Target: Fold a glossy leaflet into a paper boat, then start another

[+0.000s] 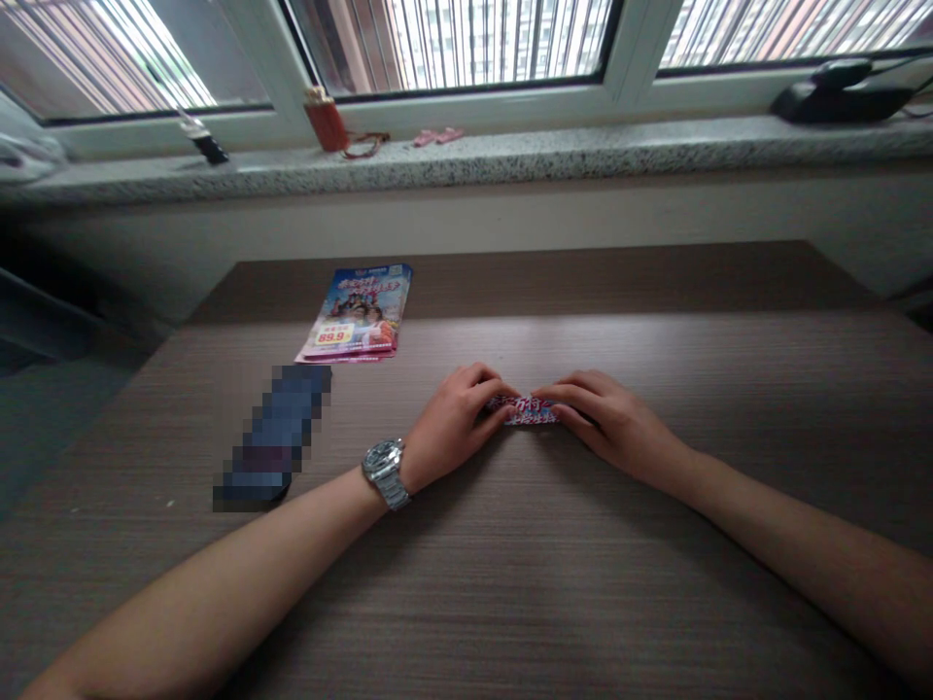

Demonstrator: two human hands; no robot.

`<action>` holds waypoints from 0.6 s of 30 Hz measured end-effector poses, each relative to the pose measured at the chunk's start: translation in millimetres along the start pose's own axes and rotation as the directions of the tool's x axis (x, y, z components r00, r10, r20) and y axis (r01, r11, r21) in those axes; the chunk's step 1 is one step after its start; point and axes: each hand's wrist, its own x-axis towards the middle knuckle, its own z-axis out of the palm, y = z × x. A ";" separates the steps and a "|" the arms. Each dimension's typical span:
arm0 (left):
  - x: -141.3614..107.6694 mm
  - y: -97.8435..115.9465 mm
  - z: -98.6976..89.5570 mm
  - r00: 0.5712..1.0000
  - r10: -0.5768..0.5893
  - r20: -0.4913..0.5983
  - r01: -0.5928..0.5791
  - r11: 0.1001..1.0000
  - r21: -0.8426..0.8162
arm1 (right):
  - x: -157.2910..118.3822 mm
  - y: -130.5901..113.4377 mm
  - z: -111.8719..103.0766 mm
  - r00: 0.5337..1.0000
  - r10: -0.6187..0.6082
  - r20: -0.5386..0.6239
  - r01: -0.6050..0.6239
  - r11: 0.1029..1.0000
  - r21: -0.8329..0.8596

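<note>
From the head view, I see two bare hands meeting over a wooden surface (pixel 510 593), with a small folded strip of paper (pixel 532 412) between them. The paper lies crosswise near the middle of the surface, printed in red, white and blue, its two ends tucked under the fingertips.

The left hand (pixel 463 413) has the left end, its fingers bent along the far edge and its thumb on the near edge, only slightly parted, with the paper pinched between. The right hand (pixel 616 418) mirrors it at the right end, fingers bent over the top and thumb low, also nearly closed on the strip. Only the middle stretch of the paper shows in the gap between the hands.

A silver watch (pixel 384 472) circles the left wrist. Left of that hand, well apart from the paper, lies a dark phone-shaped thing (pixel 273 442), blurred into blocks; just beyond it sits a small stack of leaflets (pixel 361 316). Behind, a red box (pixel 327 123) stands on the stone windowsill (pixel 510 160)
</note>
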 end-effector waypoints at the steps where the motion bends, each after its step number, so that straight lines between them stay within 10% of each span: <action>1: 0.2 0.0 0.1 1.000 -0.002 -0.001 0.002 1.000 0.004 | 0.2 0.4 -0.3 1.000 -0.022 -0.004 0.022 0.999 -0.025; 11: -1.1 -2.4 5.1 0.998 0.004 -0.056 -0.003 1.000 0.025 | -1.2 3.2 0.0 0.991 -0.131 0.029 0.134 0.981 -0.142; 18: -2.3 5.4 -0.1 0.976 0.217 -0.004 -0.208 0.940 0.272 | 0.4 5.6 -2.3 0.993 -0.113 0.043 0.118 0.978 -0.173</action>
